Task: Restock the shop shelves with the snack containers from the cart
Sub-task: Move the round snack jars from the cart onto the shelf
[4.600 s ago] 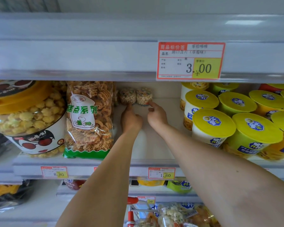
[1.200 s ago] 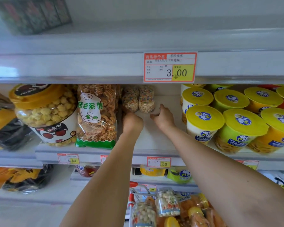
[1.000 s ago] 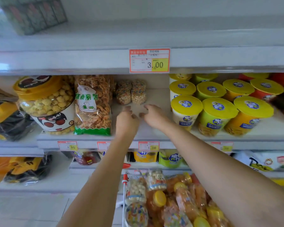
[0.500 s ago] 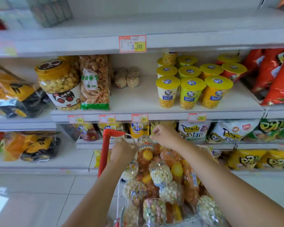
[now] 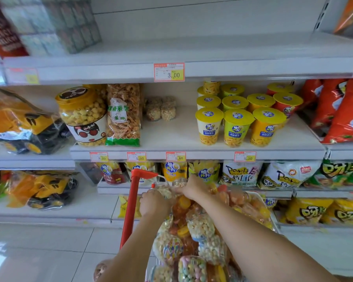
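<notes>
The cart point(image 5: 131, 202), with a red upright post, stands below me, heaped with clear snack containers point(image 5: 200, 225) of puffed balls and orange snacks. My left hand point(image 5: 154, 203) is curled round a snack container point(image 5: 165, 191) at the cart's far end. Beside it, my right hand point(image 5: 193, 188) lies over another one point(image 5: 179, 182) with the fingers bent down on it; the blur hides the grip's detail. At the back of the middle shelf point(image 5: 171, 137) stand several stacked containers point(image 5: 161, 108) of the same kind.
On that shelf a popcorn jar point(image 5: 83, 117) and a bag of twists point(image 5: 123, 115) stand left of the gap, and yellow-lidded cups point(image 5: 237, 127) stand right of it. Red bags point(image 5: 338, 110) fill the far right. Snack bags line the lower shelves. White floor tiles point(image 5: 39, 251) lie to the left.
Both hands left the containers stacked on the middle shelf and dropped to the cart. My view pulled back and down, and the hands now close on containers at the cart's far end.
</notes>
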A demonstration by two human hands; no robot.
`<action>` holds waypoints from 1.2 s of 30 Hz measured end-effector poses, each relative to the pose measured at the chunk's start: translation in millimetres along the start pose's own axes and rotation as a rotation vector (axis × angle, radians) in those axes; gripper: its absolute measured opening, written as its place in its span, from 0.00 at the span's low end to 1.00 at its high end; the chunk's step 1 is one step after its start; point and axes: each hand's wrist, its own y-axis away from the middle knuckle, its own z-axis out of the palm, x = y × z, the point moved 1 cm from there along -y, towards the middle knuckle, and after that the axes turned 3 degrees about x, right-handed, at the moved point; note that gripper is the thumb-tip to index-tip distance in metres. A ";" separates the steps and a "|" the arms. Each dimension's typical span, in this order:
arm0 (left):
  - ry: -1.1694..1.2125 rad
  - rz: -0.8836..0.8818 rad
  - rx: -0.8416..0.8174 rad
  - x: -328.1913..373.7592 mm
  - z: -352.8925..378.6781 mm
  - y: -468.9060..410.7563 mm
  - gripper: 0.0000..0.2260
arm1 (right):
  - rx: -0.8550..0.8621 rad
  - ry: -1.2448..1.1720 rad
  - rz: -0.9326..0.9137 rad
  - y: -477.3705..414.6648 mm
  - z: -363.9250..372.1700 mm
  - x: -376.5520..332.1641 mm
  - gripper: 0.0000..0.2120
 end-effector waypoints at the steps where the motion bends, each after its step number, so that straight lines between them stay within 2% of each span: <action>1: 0.012 0.002 -0.001 -0.8 -1.7 -0.3 0.37 | 0.001 0.003 0.015 -1.4 -0.6 -0.4 0.26; 3: 0.072 -0.004 -0.013 -2.5 -7.2 0.7 0.34 | -0.019 0.012 0.025 -3.7 -1.4 -1.8 0.24; 5: 0.190 -0.006 -0.015 -5.8 -14.6 2.1 0.26 | -0.060 -0.027 0.032 -6.0 -3.0 -3.8 0.25; 8: 0.505 0.045 0.017 -15.3 -27.8 3.1 0.15 | -0.101 -0.189 0.006 -8.6 -13.4 -7.9 0.25; 12: 0.820 0.210 0.145 -18.3 -56.9 3.3 0.22 | 0.038 -0.340 -0.182 -2.8 -47.7 -23.8 0.28; 16: 1.052 0.273 0.199 -2.6 -87.3 -12.3 0.31 | 0.235 -0.443 -0.327 2.7 -81.5 -53.9 0.31; 18: 1.009 0.283 0.250 9.3 -99.2 -25.0 0.33 | 0.326 -0.428 -0.357 -5.4 -88.6 -66.9 0.33; 22: 0.937 0.298 0.294 34.4 -117.4 -50.2 0.31 | 0.432 -0.358 -0.335 -30.9 -91.5 -82.3 0.39; 28: 0.848 0.283 0.283 69.4 -123.8 -88.5 0.33 | 0.514 -0.326 -0.300 -73.0 -89.6 -92.4 0.39; 33: 0.770 0.240 0.237 83.4 -104.3 -119.7 0.35 | 0.480 -0.253 -0.171 -108.6 -81.0 -91.5 0.38; 36: 0.646 0.229 0.214 88.5 -101.0 -127.5 0.32 | 0.449 -0.231 -0.135 -121.8 -75.6 -89.4 0.36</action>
